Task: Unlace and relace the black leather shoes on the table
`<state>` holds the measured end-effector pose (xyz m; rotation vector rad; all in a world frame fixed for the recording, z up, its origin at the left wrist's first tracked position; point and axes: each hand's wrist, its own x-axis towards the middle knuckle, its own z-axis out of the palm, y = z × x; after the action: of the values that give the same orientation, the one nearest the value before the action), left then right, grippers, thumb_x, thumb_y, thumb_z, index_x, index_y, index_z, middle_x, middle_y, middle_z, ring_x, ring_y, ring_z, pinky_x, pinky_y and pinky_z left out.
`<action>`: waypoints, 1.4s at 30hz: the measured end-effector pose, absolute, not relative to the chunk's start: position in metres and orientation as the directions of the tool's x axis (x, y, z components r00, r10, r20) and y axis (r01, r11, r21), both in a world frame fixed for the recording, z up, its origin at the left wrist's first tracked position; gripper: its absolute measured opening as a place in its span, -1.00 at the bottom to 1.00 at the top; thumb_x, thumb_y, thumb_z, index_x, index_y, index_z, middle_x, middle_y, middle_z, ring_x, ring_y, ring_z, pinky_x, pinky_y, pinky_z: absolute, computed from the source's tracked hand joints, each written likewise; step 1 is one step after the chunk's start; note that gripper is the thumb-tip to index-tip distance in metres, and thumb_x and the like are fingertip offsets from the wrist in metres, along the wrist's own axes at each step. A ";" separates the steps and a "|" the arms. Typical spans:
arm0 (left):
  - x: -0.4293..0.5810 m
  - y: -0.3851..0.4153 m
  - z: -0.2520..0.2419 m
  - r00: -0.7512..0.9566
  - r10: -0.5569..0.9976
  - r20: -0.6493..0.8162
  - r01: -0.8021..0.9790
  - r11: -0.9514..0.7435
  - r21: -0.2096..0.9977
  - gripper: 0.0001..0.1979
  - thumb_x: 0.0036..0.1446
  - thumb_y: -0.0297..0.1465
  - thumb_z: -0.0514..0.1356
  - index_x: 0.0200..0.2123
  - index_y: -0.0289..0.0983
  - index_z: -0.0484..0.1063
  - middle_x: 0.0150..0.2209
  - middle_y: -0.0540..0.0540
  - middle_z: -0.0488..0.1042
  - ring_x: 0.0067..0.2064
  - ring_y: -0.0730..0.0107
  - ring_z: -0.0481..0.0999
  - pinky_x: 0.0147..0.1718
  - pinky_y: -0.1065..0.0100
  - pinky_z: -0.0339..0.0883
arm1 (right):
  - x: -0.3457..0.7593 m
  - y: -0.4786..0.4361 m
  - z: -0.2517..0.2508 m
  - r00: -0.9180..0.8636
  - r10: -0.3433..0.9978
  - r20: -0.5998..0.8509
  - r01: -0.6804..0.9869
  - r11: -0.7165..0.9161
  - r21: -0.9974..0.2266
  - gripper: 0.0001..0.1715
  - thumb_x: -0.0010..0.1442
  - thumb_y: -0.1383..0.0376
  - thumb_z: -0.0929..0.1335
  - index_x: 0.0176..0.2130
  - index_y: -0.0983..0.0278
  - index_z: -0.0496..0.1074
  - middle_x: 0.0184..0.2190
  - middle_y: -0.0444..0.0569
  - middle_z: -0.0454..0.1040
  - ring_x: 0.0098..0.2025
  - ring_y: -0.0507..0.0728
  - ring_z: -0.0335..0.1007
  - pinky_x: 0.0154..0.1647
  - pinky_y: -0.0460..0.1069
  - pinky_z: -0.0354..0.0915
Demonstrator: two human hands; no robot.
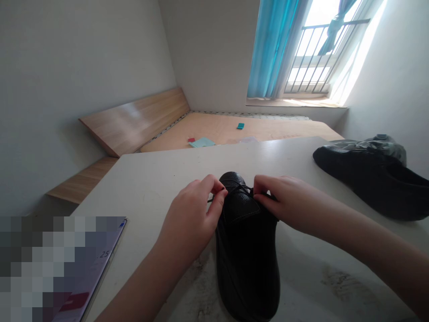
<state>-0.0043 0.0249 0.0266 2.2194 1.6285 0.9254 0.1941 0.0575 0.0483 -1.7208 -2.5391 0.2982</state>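
**Both hands on the lace, white tabletop running out on either side**

And here you are, with the black shoe (246,268) standing upright on the white table (157,183) right in front of you, toe pointing away, opening towards you! Your left hand (201,201) comes in over the shoe's left side, thumb and forefinger pinched together on the dark lace (234,182). Your right hand (275,192) answers from the shoe's right side, fingertips closed on the lace too, and between the two pinches the tongue (241,208) shows plainly.

Now the edges! Beyond the shoe's toe, a strip of tabletop runs to the table's far edge, with the bed (214,127) past it. Left of the shoe there's a broad stretch of open room out to the slanting left edge. Nearer you on that side, well apart from the shoe, lies a flat printed item (103,255), partly blurred out, your left forearm passing between the two.

Over to the right of the shoe, well clear of your fingers, sits the second shoe (372,183), a greyish crumpled wrap (397,150) just behind it. Tabletop lies open between the pair, crossed by your right forearm, with a dark smudge (345,281) nearer you!
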 end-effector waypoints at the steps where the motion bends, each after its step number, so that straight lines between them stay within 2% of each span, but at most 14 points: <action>1: -0.004 0.025 0.026 0.182 0.917 0.356 0.769 -0.358 0.529 -0.89 0.25 -0.37 0.06 -0.33 -0.21 0.34 -0.38 0.01 0.45 -0.33 0.29 0.42 -0.39 0.31 0.17 | 0.196 0.057 0.045 -0.363 0.931 -0.043 0.911 0.344 -0.229 -0.86 0.23 0.30 0.21 -0.34 0.21 0.33 -0.46 -0.11 0.45 -0.45 0.08 0.29 -0.47 -0.05 0.06; 3: -0.003 0.024 0.026 0.192 0.892 0.410 0.764 -0.398 0.508 -0.90 0.25 -0.38 0.09 -0.34 -0.21 0.35 -0.38 0.00 0.46 -0.33 0.30 0.42 -0.37 0.30 0.20 | 0.201 0.056 0.041 -0.379 0.925 0.034 0.878 0.371 -0.302 -0.84 0.26 0.28 0.20 -0.30 0.21 0.34 -0.40 -0.07 0.47 -0.36 0.11 0.35 -0.41 -0.03 0.15; 6: -0.003 0.022 0.027 0.179 0.807 0.563 0.742 -0.487 0.461 -0.91 0.23 -0.40 0.13 -0.35 -0.22 0.39 -0.34 -0.02 0.47 -0.26 0.29 0.43 -0.25 0.27 0.25 | 0.207 0.053 0.047 -0.427 0.867 0.257 0.749 0.499 -0.436 -0.84 0.29 0.26 0.21 -0.30 0.22 0.33 -0.13 0.03 0.48 -0.05 0.20 0.36 -0.09 0.10 0.25; 9: -0.003 0.019 0.030 0.043 0.798 0.601 0.617 -0.494 0.613 -0.92 0.20 -0.39 0.20 -0.37 -0.21 0.43 -0.37 0.01 0.50 -0.29 0.36 0.44 -0.24 0.31 0.29 | 0.210 0.049 0.067 -0.405 0.833 0.377 0.516 0.549 -0.658 -0.84 0.29 0.19 0.27 -0.30 0.21 0.31 -0.01 0.00 0.45 0.06 0.20 0.34 0.03 0.12 0.25; 12: -0.002 0.016 0.036 -0.067 0.840 0.539 0.285 -0.501 0.817 -0.97 0.18 -0.38 0.25 -0.34 -0.17 0.49 -0.38 0.07 0.54 -0.31 0.45 0.50 -0.25 0.38 0.35 | 0.203 0.044 0.088 -0.496 0.796 0.346 0.283 0.525 -0.802 -0.80 0.29 0.15 0.29 -0.32 0.21 0.29 -0.16 -0.04 0.50 -0.05 0.14 0.41 -0.15 0.02 0.32; 15: -0.003 0.013 0.041 -0.106 0.819 0.564 -0.028 -0.570 0.821 -0.98 0.14 -0.37 0.30 -0.31 -0.13 0.54 -0.39 0.10 0.56 -0.35 0.51 0.53 -0.26 0.44 0.40 | 0.185 0.041 0.100 -0.654 0.726 0.212 0.238 0.463 -0.854 -0.80 0.32 0.19 0.27 -0.32 0.23 0.27 -0.36 -0.12 0.47 -0.30 0.04 0.40 -0.41 -0.09 0.25; 19: -0.011 0.015 0.048 -0.179 0.802 0.570 -0.177 -0.597 0.783 -0.96 0.10 -0.38 0.32 -0.34 -0.09 0.57 -0.42 0.09 0.55 -0.37 0.49 0.52 -0.33 0.44 0.41 | 0.161 0.045 0.109 -0.756 0.631 0.173 0.141 0.415 -0.899 -0.86 0.33 0.30 0.24 -0.32 0.25 0.21 -0.48 -0.19 0.43 -0.42 -0.03 0.35 -0.45 -0.12 0.20; 23: -0.020 0.032 0.043 -0.054 0.904 0.423 -0.284 -0.420 0.862 -0.86 0.13 -0.31 0.17 -0.36 -0.13 0.55 -0.36 -0.01 0.55 -0.31 0.35 0.50 -0.34 0.34 0.41 | 0.150 0.050 0.117 -0.804 0.568 0.174 0.076 0.388 -0.919 -0.87 0.32 0.41 0.22 -0.31 0.25 0.20 -0.59 -0.28 0.29 -0.52 -0.08 0.28 -0.45 -0.14 0.17; 25: -0.021 0.042 0.033 0.031 0.948 0.316 -0.161 -0.308 0.938 -0.74 0.15 -0.26 0.05 -0.37 -0.19 0.52 -0.29 -0.08 0.56 -0.25 0.24 0.50 -0.30 0.26 0.42 | 0.148 0.050 0.118 -0.787 0.591 0.177 0.084 0.387 -0.918 -0.88 0.32 0.41 0.22 -0.31 0.25 0.21 -0.58 -0.28 0.25 -0.52 -0.09 0.22 -0.48 -0.16 0.14; 26: -0.021 0.047 0.027 0.048 0.964 0.262 -0.008 -0.262 0.965 -0.72 0.16 -0.26 0.03 -0.36 -0.21 0.50 -0.29 -0.10 0.56 -0.23 0.21 0.51 -0.27 0.24 0.42 | 0.147 0.050 0.117 -0.778 0.602 0.179 0.085 0.383 -0.920 -0.88 0.32 0.41 0.23 -0.31 0.26 0.21 -0.56 -0.28 0.24 -0.51 -0.10 0.20 -0.49 -0.16 0.13; 29: -0.017 0.057 0.010 0.101 0.979 0.176 0.378 -0.201 0.904 -0.78 0.10 -0.26 0.13 -0.33 -0.25 0.51 -0.31 -0.11 0.58 -0.20 0.15 0.52 -0.17 0.20 0.39 | 0.147 0.053 0.113 -0.767 0.613 0.190 0.028 0.327 -0.945 -0.87 0.33 0.40 0.23 -0.31 0.26 0.21 -0.55 -0.27 0.20 -0.52 -0.10 0.14 -0.52 -0.17 0.09; 34: -0.012 0.060 0.000 0.157 0.973 0.167 0.421 -0.219 0.880 -0.78 0.08 -0.26 0.16 -0.35 -0.28 0.50 -0.34 -0.07 0.57 -0.29 0.24 0.52 -0.27 0.30 0.38 | 0.147 0.063 0.105 -0.777 0.582 0.238 -0.201 0.128 -0.971 -0.85 0.36 0.41 0.20 -0.31 0.27 0.20 -0.60 -0.30 0.08 -0.59 -0.11 -0.03 -0.57 -0.18 0.05; 38: -0.009 0.055 0.001 0.111 0.976 0.189 0.448 -0.219 0.867 -0.75 0.14 -0.23 0.11 -0.31 -0.29 0.45 -0.37 -0.06 0.52 -0.40 0.34 0.44 -0.43 0.37 0.28 | 0.147 0.069 0.102 -0.768 0.594 0.240 -0.256 0.058 -0.965 -0.85 0.37 0.41 0.19 -0.29 0.28 0.21 -0.61 -0.31 0.07 -0.61 -0.11 -0.07 -0.59 -0.19 0.03; 42: -0.003 0.041 0.007 0.106 0.894 0.435 0.657 -0.391 0.644 -0.84 0.18 -0.34 0.03 -0.34 -0.25 0.37 -0.36 -0.08 0.45 -0.34 0.29 0.37 -0.35 0.29 0.26 | 0.147 0.071 0.099 -0.767 0.592 0.248 -0.268 0.055 -0.962 -0.88 0.30 0.35 0.31 -0.29 0.27 0.23 -0.61 -0.31 0.08 -0.61 -0.11 -0.04 -0.61 -0.20 0.02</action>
<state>-0.0026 0.0410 0.0069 2.0994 1.5317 1.1656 0.1470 0.0708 0.0990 -0.3265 -1.7174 1.7787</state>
